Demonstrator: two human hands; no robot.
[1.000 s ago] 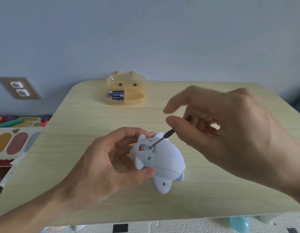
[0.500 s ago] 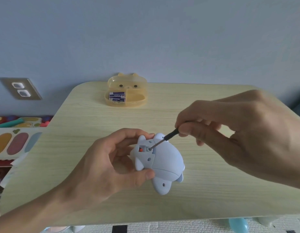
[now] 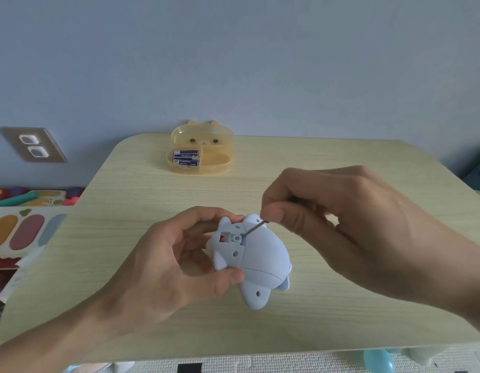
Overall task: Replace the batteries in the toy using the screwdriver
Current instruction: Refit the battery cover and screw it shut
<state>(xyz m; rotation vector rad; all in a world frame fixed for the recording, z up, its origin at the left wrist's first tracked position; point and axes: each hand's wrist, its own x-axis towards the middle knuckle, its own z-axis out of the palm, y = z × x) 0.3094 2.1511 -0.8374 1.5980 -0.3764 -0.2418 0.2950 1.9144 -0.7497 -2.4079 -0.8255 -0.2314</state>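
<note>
My left hand (image 3: pixel 169 267) grips a light blue animal-shaped toy (image 3: pixel 260 262) just above the table, its underside turned up. A small recess with an orange part shows in that underside. My right hand (image 3: pixel 349 224) pinches a thin screwdriver (image 3: pixel 253 228) between thumb and fingers; its metal tip sits in the toy's underside beside the recess. Most of the handle is hidden by my fingers. At the table's far side an open yellow bear-shaped case (image 3: pixel 202 154) holds two batteries (image 3: pixel 186 158).
The pale wooden table (image 3: pixel 341 327) has a rounded far-left corner. A colourful play mat and toys (image 3: pixel 26 227) lie on the floor to the left. A wall outlet (image 3: pixel 33 144) sits at the left. A blue wall stands behind.
My right hand has closed round the screwdriver and slid down its shaft towards the toy, its fingers turning. The left hand and the toy have stayed in place.
</note>
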